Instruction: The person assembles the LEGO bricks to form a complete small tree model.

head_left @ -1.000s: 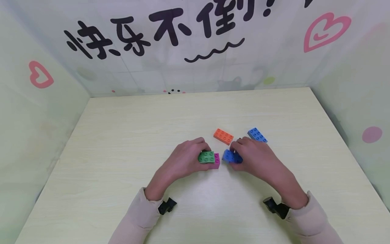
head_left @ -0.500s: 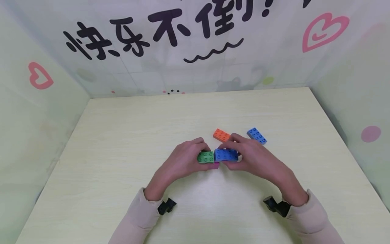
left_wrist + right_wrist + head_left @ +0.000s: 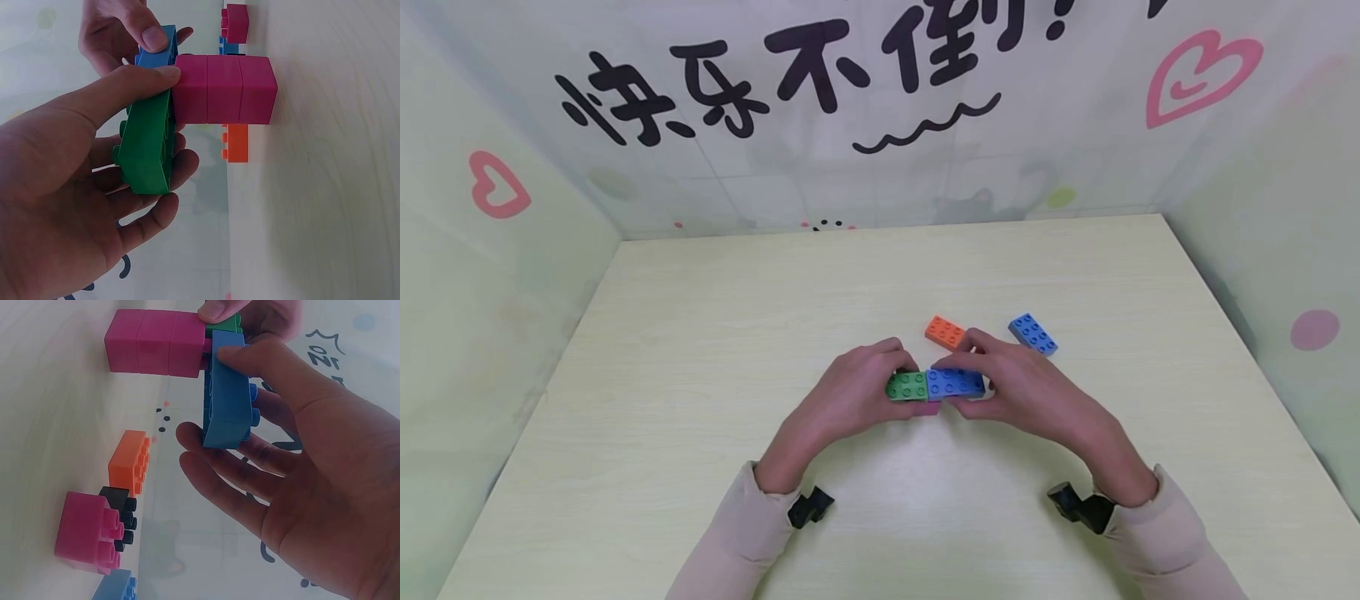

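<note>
Pinching green studded brick (image 3: 907, 386) in left hand (image 3: 859, 392), blue 2x4 brick (image 3: 953, 383) in right hand (image 3: 1021, 382), mid-frame. Lined up end to end over pink three-brick stack (image 3: 225, 90), long axes left-right, blue nearer right hand. Can't tell if seated. Farther: orange brick (image 3: 945, 332).

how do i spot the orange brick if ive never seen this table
On the pale table, find the right hand. Partly hidden behind it in the head view, the orange brick lies flat, left of the loose blue brick. It is the only orange one in sight.
</note>
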Available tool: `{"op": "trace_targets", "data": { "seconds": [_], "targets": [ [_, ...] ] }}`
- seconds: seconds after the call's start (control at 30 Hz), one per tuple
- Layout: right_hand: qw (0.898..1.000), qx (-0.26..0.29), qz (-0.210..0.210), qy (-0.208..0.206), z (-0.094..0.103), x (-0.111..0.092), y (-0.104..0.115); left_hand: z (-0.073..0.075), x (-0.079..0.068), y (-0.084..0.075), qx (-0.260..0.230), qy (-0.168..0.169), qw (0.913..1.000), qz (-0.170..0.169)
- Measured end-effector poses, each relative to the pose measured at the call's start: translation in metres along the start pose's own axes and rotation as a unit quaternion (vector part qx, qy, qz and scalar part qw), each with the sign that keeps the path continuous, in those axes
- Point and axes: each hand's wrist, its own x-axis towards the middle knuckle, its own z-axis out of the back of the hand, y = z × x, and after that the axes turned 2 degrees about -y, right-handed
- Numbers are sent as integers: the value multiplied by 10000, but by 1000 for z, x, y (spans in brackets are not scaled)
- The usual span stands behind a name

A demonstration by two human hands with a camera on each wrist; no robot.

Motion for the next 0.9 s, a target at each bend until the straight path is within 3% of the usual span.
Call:
{"op": "trace_targets", "data": {
  "seconds": [0.9],
  "targets": [
    [9999, 103, 93, 2, -3, -1, -2, -1, 1, 0, -49, -1, 10000, 21]
  ]
}}
